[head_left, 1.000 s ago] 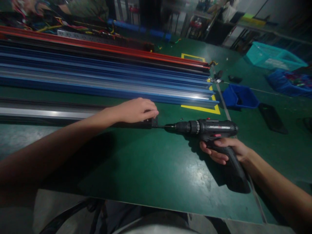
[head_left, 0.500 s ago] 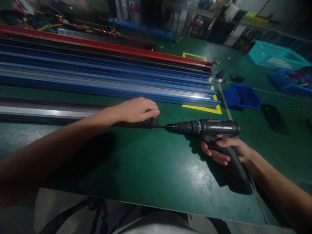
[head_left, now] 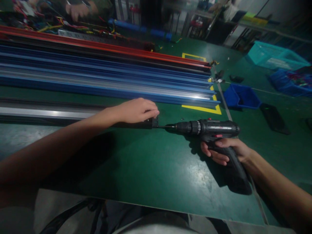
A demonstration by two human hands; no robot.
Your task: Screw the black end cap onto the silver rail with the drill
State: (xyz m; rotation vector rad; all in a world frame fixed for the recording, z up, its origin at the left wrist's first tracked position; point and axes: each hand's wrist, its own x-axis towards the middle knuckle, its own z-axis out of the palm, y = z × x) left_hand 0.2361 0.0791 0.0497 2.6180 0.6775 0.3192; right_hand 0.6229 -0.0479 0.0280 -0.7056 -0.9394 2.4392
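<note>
While the right hand [head_left: 220, 151] is grasping the black drill [head_left: 214, 128] by its curved handle, the thin bit [head_left: 161, 127] is reaching the long dark-and-silver rail's [head_left: 56, 113] end. The left hand [head_left: 140, 110] is bending over that end — whether clasping, I cannot tell. Beyond the glossy blue channels [head_left: 117, 83], a co-worker's hand [head_left: 77, 11] is showing more clearly than half a second ago.

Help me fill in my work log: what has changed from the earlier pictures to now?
At the top left, a co-worker's sleeve has shifted right, and the co-worker's hand now shows where it was. Otherwise nothing visibly moved, was taken up or let go: the left hand still rests on the bar near its end, and the right hand still grips the drill.
</note>
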